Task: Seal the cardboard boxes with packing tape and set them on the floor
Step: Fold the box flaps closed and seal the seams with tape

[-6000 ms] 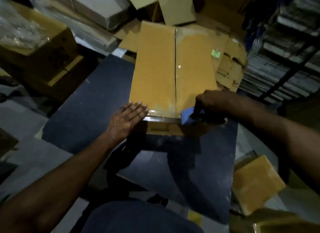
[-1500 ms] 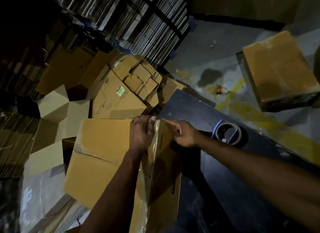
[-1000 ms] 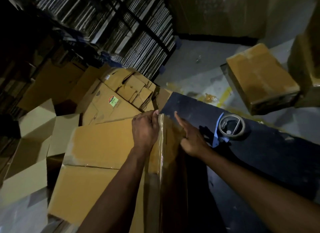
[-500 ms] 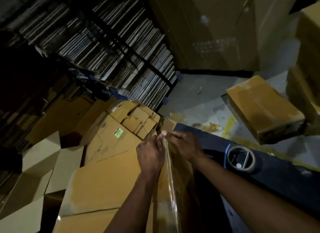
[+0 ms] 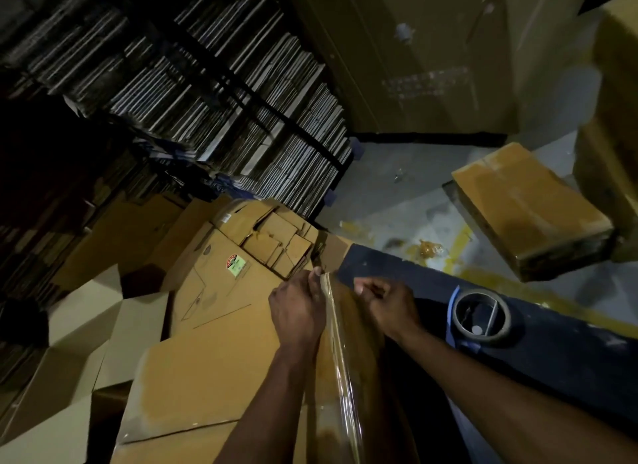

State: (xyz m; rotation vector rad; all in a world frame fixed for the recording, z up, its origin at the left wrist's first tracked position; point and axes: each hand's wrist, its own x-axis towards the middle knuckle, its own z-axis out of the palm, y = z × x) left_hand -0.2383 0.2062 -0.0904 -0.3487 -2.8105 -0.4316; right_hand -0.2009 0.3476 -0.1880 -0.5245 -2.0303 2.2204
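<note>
Two hands: both up at the far top edge of the box, one on each side of the shiny tape strip.
Left hand [image 5: 297, 317]: lying on the top face of the box, fingers bending down over the tape at the edge, grip pressing the tape on.
Right hand [image 5: 390, 306]: sitting on the side face of the box, fingers curling in at the tape near the corner; hard to tell if pinching or just pressing.
Box [image 5: 207, 387]: brown cardboard, resting partly on the dark bench, top flaps lying shut, long edge pointing away from the person.
Tape strip [image 5: 340, 353]: clear and shiny, running along the box edge from near the person up to the fingers.
Tape roll [image 5: 481, 320]: lying flat on the bench with a blue piece beside it, just to the right of the right hand, not touching it.
Bench [image 5: 552, 353]: dark blue top, stretching off to the right under the roll.
Box on the floor [image 5: 528, 208]: brown, closed, sitting well apart from the bench at the upper right.
Floor [image 5: 397, 194]: grey, showing yellow marks and a crumpled brown scrap.
Flat cardboard stacks [image 5: 241, 101]: piling up on dark shelves at the back left.
Other boxes [image 5: 241, 256]: crowding behind the box, one with a green and red sticker, some lying open at the left.
</note>
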